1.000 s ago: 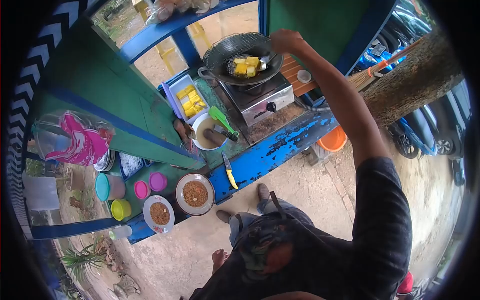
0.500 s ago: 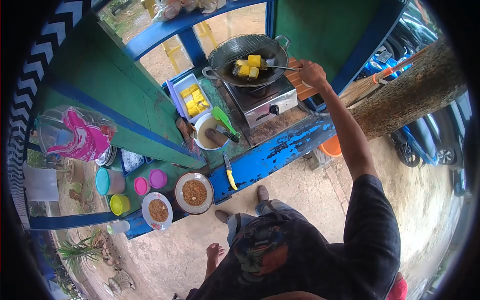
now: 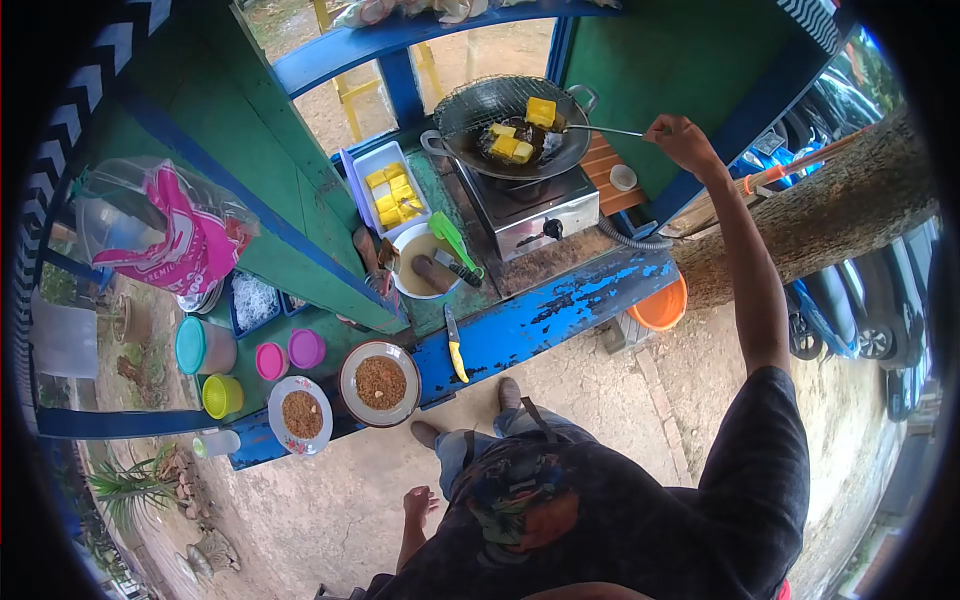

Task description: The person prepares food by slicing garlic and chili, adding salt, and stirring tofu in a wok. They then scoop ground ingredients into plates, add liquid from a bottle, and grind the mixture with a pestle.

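Yellow fried cubes (image 3: pixel 512 147): in the round black wok (image 3: pixel 465 145), one up on its wire rack.
Wok: on the steel gas stove (image 3: pixel 530 210).
Right hand (image 3: pixel 683 140): my fingers wrapped around the long thin metal skimmer (image 3: pixel 600 129), its head among the cubes.
Left hand (image 3: pixel 418 500): low by my side; I cannot tell how the fingers lie.

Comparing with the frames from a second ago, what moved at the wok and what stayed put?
The right hand drew back from above the wok to its right and now grips the long-handled utensil by its far end. One yellow piece now sits up by the wire rack at the wok's rim. The knife on the blue counter edge stayed put.
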A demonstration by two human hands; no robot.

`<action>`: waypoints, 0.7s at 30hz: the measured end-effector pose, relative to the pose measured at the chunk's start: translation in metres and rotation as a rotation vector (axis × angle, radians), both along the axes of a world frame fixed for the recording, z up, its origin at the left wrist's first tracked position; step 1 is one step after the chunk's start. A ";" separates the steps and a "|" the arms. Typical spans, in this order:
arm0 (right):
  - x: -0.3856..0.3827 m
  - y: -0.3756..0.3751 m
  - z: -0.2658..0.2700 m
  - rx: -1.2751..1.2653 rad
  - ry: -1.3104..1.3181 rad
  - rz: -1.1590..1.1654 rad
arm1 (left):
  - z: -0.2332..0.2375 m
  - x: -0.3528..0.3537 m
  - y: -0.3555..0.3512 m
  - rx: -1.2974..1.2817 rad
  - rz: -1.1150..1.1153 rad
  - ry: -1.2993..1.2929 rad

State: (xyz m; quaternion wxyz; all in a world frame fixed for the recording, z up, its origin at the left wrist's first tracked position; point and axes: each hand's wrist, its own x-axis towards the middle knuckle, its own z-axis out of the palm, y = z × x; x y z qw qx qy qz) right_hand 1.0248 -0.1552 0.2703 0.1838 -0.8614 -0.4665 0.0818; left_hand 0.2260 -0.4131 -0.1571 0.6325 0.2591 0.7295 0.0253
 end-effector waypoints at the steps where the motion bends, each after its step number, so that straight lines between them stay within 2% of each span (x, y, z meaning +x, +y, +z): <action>1: 0.002 0.010 0.006 0.001 -0.036 0.016 | -0.001 0.001 -0.002 0.002 0.005 -0.005; 5: 0.017 0.065 0.012 -0.013 -0.154 0.089 | -0.003 0.001 -0.004 -0.006 0.056 -0.010; 11: -0.022 0.114 0.026 -0.109 -0.424 0.107 | -0.002 -0.002 -0.010 0.016 0.124 0.043; 13: -0.032 0.115 0.038 -0.125 -0.516 0.142 | 0.004 0.000 -0.010 -0.001 0.116 0.065; 14: -0.036 0.110 0.045 -0.146 -0.607 0.169 | 0.012 0.002 -0.009 -0.020 0.008 0.102; 19: -0.037 0.072 0.063 -0.202 -0.582 0.169 | 0.005 -0.002 -0.014 -0.012 -0.224 0.126; 21: -0.039 0.065 0.057 -0.232 -0.570 0.183 | 0.000 -0.004 -0.017 -0.027 -0.045 0.076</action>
